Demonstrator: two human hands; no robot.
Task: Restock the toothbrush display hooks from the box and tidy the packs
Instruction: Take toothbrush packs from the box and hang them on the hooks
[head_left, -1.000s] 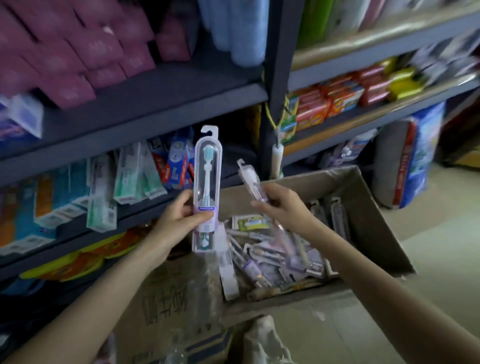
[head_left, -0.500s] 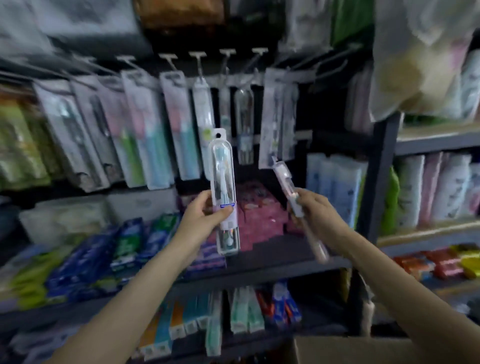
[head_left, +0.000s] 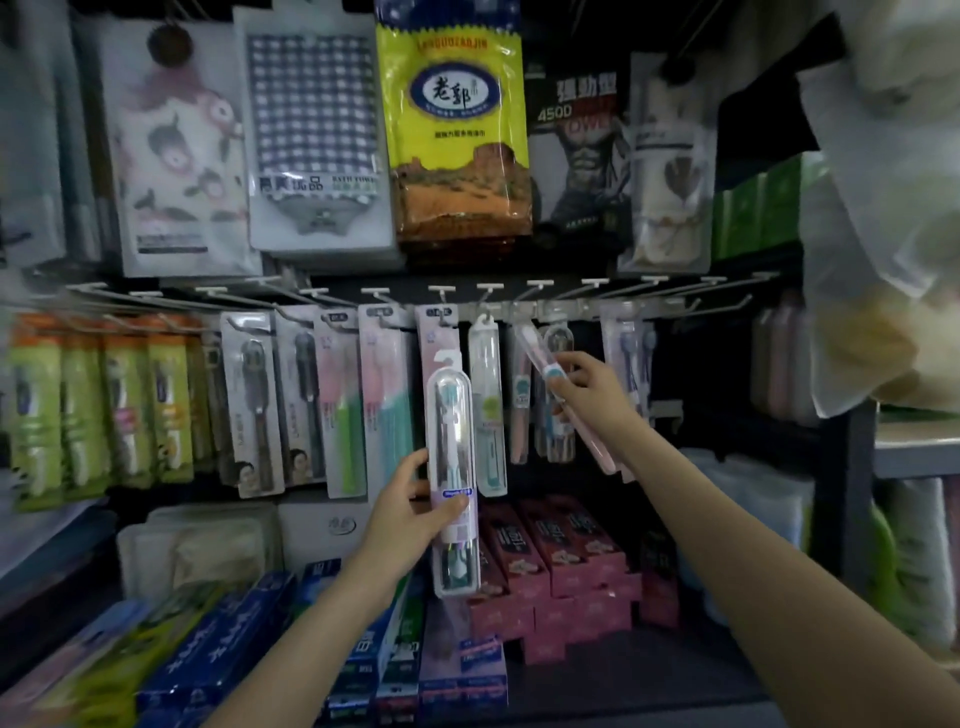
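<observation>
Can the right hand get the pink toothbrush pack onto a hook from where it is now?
Probably yes. The right hand holds the pink toothbrush pack tilted, its top just under the hook rail, with nothing between them. The hanging packs behind crowd that spot, so threading may take care.

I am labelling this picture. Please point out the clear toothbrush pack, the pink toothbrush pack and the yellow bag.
clear toothbrush pack (head_left: 450, 415), head view, upper clear shell.
pink toothbrush pack (head_left: 597, 447), head view, lower pink end.
yellow bag (head_left: 453, 93), head view, blue oval label.
</observation>
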